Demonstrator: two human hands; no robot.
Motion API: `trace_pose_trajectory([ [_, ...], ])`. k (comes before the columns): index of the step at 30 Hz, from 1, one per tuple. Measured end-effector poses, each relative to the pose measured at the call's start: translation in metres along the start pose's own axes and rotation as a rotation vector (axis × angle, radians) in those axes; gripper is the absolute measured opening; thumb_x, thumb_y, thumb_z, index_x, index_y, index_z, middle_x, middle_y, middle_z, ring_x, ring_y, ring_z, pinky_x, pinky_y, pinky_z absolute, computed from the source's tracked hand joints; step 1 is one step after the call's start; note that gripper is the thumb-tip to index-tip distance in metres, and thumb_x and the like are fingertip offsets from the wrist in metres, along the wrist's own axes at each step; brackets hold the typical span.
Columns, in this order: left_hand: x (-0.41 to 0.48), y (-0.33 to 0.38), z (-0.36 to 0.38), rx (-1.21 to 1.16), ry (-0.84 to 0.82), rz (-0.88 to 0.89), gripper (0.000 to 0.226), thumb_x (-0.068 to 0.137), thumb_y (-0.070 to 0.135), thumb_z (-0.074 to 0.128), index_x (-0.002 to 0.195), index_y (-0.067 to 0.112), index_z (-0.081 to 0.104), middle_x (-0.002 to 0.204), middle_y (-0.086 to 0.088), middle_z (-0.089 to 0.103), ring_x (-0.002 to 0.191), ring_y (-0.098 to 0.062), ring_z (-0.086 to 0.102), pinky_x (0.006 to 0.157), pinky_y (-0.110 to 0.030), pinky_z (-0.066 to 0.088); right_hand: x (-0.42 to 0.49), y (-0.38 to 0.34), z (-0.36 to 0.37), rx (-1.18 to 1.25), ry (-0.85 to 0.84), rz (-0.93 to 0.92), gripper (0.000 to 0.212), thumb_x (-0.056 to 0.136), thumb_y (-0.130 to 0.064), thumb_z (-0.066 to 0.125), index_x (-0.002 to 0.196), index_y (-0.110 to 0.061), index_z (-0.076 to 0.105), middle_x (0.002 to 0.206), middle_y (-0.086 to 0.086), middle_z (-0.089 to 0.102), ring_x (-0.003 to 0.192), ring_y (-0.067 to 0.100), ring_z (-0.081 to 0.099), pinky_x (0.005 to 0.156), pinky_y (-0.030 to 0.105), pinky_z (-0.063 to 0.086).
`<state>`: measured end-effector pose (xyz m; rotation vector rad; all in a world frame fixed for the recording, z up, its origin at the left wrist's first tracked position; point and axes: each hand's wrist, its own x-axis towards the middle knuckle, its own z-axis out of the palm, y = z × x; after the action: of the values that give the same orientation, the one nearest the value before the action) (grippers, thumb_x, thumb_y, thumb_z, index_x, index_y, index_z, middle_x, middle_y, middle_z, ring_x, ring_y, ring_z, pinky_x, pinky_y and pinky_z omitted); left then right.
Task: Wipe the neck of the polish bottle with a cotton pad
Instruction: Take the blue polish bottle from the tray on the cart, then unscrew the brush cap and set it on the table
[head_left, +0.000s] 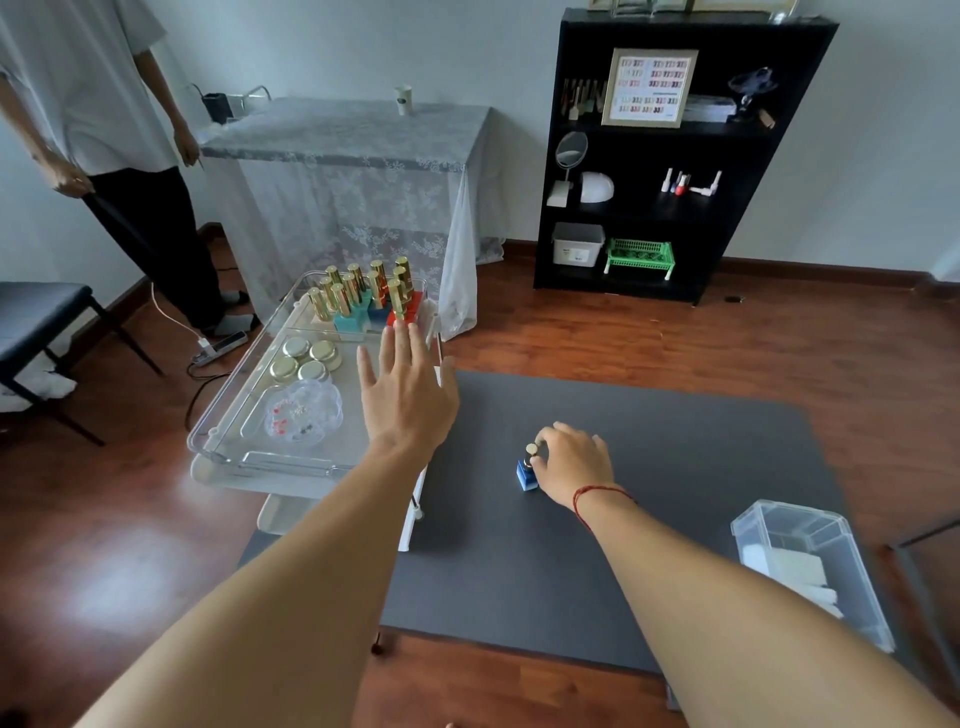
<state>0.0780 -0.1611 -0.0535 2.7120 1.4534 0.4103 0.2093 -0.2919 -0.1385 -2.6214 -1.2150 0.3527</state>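
A small blue polish bottle (525, 475) with a gold cap stands upright on the dark grey mat (675, 467). My right hand (571, 462) has its fingertips closed on the gold cap from the right. My left hand (405, 384) hovers open with fingers spread over the right edge of a clear tray (244, 431), just in front of a cluster of gold-capped polish bottles (363, 296). White cotton pads (789, 569) lie inside a clear plastic box (810, 530) at the mat's right edge.
The tray also holds gold-lidded jars (306, 358) and a clear dish of beads (304, 413). Another person stands at the far left. Behind are a lace-covered table (358, 171), a black shelf unit (670, 156) and a dark chair (41, 322) at left.
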Motion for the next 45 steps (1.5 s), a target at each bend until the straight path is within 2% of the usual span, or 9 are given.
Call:
trace_pose_trajectory([
  [5,-0.007,0.014,0.006,0.065,0.059,0.181,0.061,0.099,0.033,0.032,0.152,0.007,0.017,0.161,-0.008,0.017,0.150,-0.020,0.008,0.122,-0.039,-0.002,-0.007,0.002,-0.003,0.046,-0.031,0.064,0.035,0.091,-0.028,0.052,0.124,-0.017,0.052,0.129,0.002,0.056,0.120,0.024,0.051,0.102,0.039,0.032],
  [8,-0.013,0.020,0.019,-0.004,-0.039,0.277,0.050,0.099,0.021,0.037,0.146,0.006,0.032,0.154,-0.010,0.035,0.145,-0.025,0.027,0.120,-0.035,0.020,-0.013,0.002,0.001,0.127,-0.082,0.119,0.039,0.090,-0.024,0.053,0.128,-0.014,0.048,0.131,0.004,0.055,0.121,0.024,0.051,0.102,0.037,0.033],
  [11,-0.022,0.022,0.050,-0.122,-0.198,0.245,0.022,0.095,0.011,0.041,0.113,0.008,0.055,0.117,-0.007,0.060,0.110,-0.031,0.059,0.087,-0.038,0.047,-0.015,0.005,0.019,0.197,-0.116,0.131,0.040,0.087,-0.023,0.057,0.125,-0.013,0.047,0.126,0.004,0.058,0.117,0.026,0.054,0.099,0.036,0.036],
  [15,-0.040,0.019,0.107,-0.288,-0.371,0.034,0.022,0.094,0.010,0.039,0.107,0.009,0.057,0.109,-0.009,0.065,0.096,-0.034,0.061,0.074,-0.038,0.046,-0.012,0.015,0.053,0.360,-0.063,0.109,0.042,0.077,-0.029,0.066,0.114,-0.015,0.051,0.114,0.001,0.063,0.109,0.026,0.057,0.095,0.037,0.041],
  [21,-0.039,0.025,0.160,-0.542,-0.438,0.076,0.038,0.098,0.007,0.036,0.131,0.008,0.056,0.128,-0.013,0.061,0.119,-0.031,0.055,0.102,-0.038,0.044,-0.016,0.025,0.097,0.464,0.301,-0.005,0.039,0.078,-0.038,0.069,0.111,-0.021,0.057,0.104,-0.005,0.062,0.101,0.017,0.053,0.090,0.031,0.042],
  [26,-0.040,0.025,0.180,-0.654,-0.332,0.188,0.042,0.097,-0.001,0.035,0.126,0.011,0.061,0.126,-0.009,0.063,0.118,-0.026,0.055,0.094,-0.020,0.036,-0.008,0.041,0.109,0.440,0.422,-0.127,0.026,0.085,-0.032,0.063,0.106,-0.017,0.061,0.101,0.000,0.065,0.097,0.020,0.056,0.087,0.036,0.045],
  [36,-0.082,0.026,0.194,-0.651,-0.250,0.378,0.032,0.098,0.012,0.048,0.126,0.011,0.063,0.123,-0.010,0.065,0.116,-0.026,0.056,0.107,-0.039,0.041,-0.028,0.060,0.109,0.500,0.352,-0.112,0.034,0.089,-0.016,0.058,0.122,-0.008,0.056,0.122,0.013,0.060,0.111,0.028,0.057,0.092,0.032,0.044],
  [41,-0.089,0.027,0.198,-0.666,-0.244,0.376,0.037,0.096,0.018,0.053,0.132,0.010,0.057,0.133,-0.007,0.060,0.124,-0.021,0.054,0.103,-0.023,0.033,-0.035,0.075,0.100,0.481,0.197,-0.091,0.036,0.093,-0.021,0.053,0.128,-0.015,0.050,0.130,0.009,0.056,0.118,0.026,0.053,0.093,0.031,0.040],
  [45,-0.064,0.040,0.207,-0.669,-0.222,0.457,0.036,0.092,0.020,0.060,0.127,0.012,0.062,0.120,-0.006,0.067,0.112,-0.020,0.060,0.104,-0.031,0.043,-0.014,0.088,0.094,0.469,0.228,-0.096,0.039,0.094,-0.024,0.052,0.132,-0.017,0.046,0.132,0.005,0.056,0.122,0.024,0.052,0.102,0.033,0.040],
])
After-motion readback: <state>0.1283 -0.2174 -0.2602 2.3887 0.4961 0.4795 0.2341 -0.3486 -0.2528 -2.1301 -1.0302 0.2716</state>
